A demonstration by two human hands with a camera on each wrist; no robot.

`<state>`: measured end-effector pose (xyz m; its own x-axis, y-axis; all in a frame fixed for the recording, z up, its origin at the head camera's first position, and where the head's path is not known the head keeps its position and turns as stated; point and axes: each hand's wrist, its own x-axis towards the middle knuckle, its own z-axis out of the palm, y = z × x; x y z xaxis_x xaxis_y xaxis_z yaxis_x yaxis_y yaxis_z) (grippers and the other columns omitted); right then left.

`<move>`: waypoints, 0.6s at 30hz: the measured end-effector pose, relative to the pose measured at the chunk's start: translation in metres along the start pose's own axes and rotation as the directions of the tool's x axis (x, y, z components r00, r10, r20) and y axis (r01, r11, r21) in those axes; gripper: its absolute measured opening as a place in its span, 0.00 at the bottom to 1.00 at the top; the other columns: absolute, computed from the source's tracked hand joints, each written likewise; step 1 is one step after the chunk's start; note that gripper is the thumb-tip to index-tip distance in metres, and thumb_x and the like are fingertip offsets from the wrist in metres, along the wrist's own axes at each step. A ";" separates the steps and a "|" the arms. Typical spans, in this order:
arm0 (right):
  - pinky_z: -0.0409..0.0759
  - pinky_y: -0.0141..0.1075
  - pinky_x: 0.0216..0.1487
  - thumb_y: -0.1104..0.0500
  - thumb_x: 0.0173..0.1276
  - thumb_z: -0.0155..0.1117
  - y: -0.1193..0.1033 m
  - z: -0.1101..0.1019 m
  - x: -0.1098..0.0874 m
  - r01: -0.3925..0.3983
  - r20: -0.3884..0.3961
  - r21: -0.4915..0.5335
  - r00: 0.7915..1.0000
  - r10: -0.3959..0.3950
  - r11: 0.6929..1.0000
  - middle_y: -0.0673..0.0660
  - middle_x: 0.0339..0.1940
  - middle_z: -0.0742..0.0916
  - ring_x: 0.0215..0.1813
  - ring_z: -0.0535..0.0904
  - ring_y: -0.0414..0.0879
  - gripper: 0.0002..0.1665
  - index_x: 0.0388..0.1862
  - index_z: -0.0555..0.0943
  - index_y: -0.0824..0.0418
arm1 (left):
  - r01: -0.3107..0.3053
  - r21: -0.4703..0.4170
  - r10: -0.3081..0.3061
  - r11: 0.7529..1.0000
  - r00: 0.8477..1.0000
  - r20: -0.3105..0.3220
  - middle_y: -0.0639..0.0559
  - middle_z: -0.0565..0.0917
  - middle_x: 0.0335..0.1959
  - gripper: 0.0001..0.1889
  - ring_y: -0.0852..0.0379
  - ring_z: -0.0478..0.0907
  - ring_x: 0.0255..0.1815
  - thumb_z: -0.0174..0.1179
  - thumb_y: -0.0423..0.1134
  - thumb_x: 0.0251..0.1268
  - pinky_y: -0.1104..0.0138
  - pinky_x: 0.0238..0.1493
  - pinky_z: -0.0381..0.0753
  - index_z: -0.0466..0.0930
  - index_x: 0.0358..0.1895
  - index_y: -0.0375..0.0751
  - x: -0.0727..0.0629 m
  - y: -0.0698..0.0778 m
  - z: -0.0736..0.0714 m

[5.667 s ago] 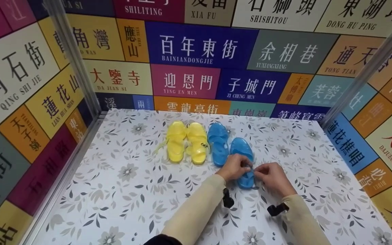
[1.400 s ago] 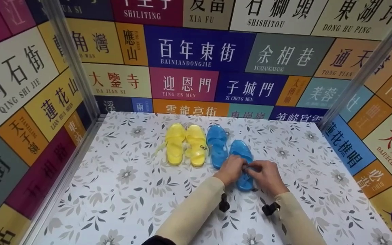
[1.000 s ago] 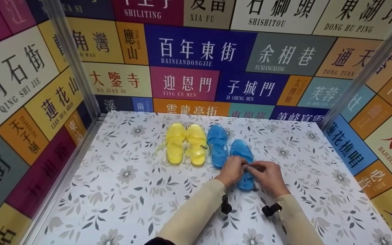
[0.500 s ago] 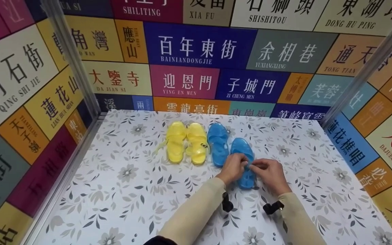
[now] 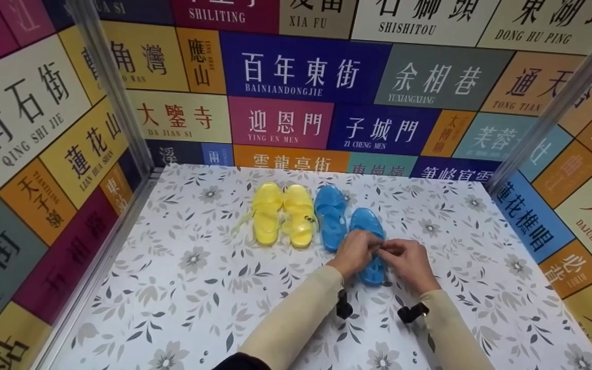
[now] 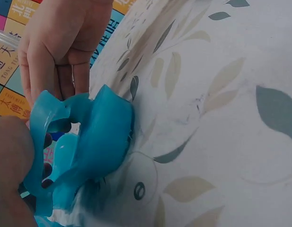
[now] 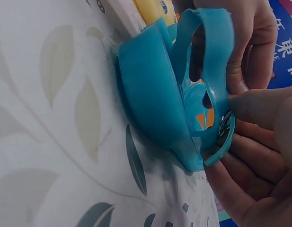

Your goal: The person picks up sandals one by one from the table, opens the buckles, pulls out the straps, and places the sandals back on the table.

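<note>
Both hands meet over the ankle strap of the nearer blue jelly sandal [image 5: 365, 220], which stands sole-down. The left hand [image 5: 356, 254] holds the strap from the left side, its fingers curled inside the loop. From the other side the right hand [image 5: 409, 263] pinches the strap beside a small metal buckle [image 7: 225, 124]. A loose strap end [image 7: 221, 152] sticks out past the buckle, between the right thumb and fingers. Whether the strap passes through the buckle, I cannot tell. A matching blue sandal [image 5: 331, 215] lies close on the left, slightly farther back.
Two yellow sandals [image 5: 267, 216] lie side by side left of the blue pair, a loose strap sticking out leftward. The table [image 5: 193, 308] has a white floral cover. Panels [image 5: 301, 72] with printed signs enclose the back and sides, with metal posts [image 5: 116, 87] at the corners.
Earliest, the right hand was apart from the left, at the sandal's right side; since then its fingertips have come to the strap beside the left hand's. The sandals keep their places.
</note>
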<state>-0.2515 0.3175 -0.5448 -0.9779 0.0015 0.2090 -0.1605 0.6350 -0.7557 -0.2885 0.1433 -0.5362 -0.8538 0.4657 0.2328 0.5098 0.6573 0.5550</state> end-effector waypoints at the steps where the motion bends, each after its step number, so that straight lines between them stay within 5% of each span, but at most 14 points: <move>1: 0.83 0.26 0.43 0.58 0.68 0.77 0.000 0.000 0.000 0.005 0.007 -0.007 1.000 -0.005 1.000 0.57 0.40 0.93 0.42 0.90 0.46 0.11 0.46 0.91 0.62 | 0.004 0.003 -0.004 1.000 1.000 -0.002 0.64 0.91 0.50 0.13 0.65 0.85 0.52 0.62 0.36 0.77 0.72 0.55 0.82 0.92 0.54 0.57 0.000 0.001 0.000; 5: 0.83 0.26 0.44 0.58 0.68 0.76 0.000 0.000 -0.002 0.007 0.026 -0.020 1.000 -0.007 1.000 0.56 0.41 0.93 0.44 0.90 0.47 0.11 0.47 0.91 0.61 | 0.003 0.045 -0.002 0.999 1.000 -0.024 0.64 0.91 0.46 0.17 0.64 0.86 0.48 0.64 0.30 0.72 0.72 0.49 0.84 0.93 0.51 0.59 -0.001 0.001 0.002; 12: 0.82 0.26 0.44 0.58 0.68 0.77 0.000 0.000 -0.004 0.002 0.002 -0.002 1.000 -0.002 1.000 0.56 0.41 0.93 0.44 0.90 0.47 0.12 0.48 0.91 0.62 | -0.080 0.130 0.090 0.988 0.993 -0.072 0.58 0.88 0.36 0.21 0.61 0.84 0.42 0.65 0.24 0.63 0.70 0.42 0.83 0.94 0.49 0.56 -0.007 -0.001 0.007; 18: 0.82 0.25 0.43 0.56 0.68 0.78 0.001 0.001 -0.003 -0.003 -0.034 0.051 0.999 0.005 0.999 0.57 0.40 0.93 0.42 0.90 0.44 0.13 0.47 0.92 0.62 | -0.088 0.123 0.108 0.988 0.980 -0.166 0.56 0.89 0.39 0.18 0.58 0.85 0.44 0.64 0.26 0.66 0.65 0.47 0.84 0.94 0.47 0.53 -0.008 0.000 0.012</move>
<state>-0.2488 0.3178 -0.5468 -0.9736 0.0308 0.2263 -0.1641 0.5947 -0.7871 -0.2800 0.1466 -0.5480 -0.7994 0.4288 0.4208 0.5920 0.6818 0.4298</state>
